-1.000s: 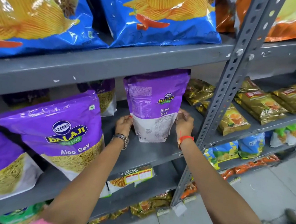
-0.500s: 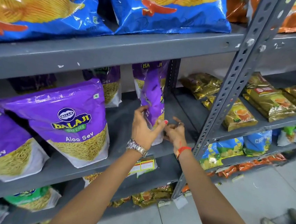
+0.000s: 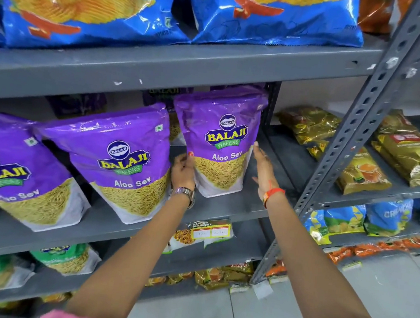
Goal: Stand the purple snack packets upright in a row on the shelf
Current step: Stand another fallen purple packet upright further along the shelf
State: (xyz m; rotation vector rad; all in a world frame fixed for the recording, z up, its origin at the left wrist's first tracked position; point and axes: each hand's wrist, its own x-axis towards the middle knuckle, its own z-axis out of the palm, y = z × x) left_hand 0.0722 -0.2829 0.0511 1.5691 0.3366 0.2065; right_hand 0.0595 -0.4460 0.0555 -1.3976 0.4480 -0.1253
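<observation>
Three purple Aloo Sev packets stand face-forward on the grey shelf: a left packet, a middle packet and a right packet. My left hand touches the lower left edge of the right packet, thumb on its front. My right hand is flat, fingers straight, beside the packet's right edge, touching it or just apart. More purple packets stand behind in shadow.
Blue chip bags lie on the shelf above. A perforated grey upright divides the rack; gold packets fill the right bay. A price label hangs on the shelf edge. Green packets sit below.
The right packet, back-side out a second ago and edge-on half a second ago, now faces front and stands upright. My right hand has opened flat beside it.
</observation>
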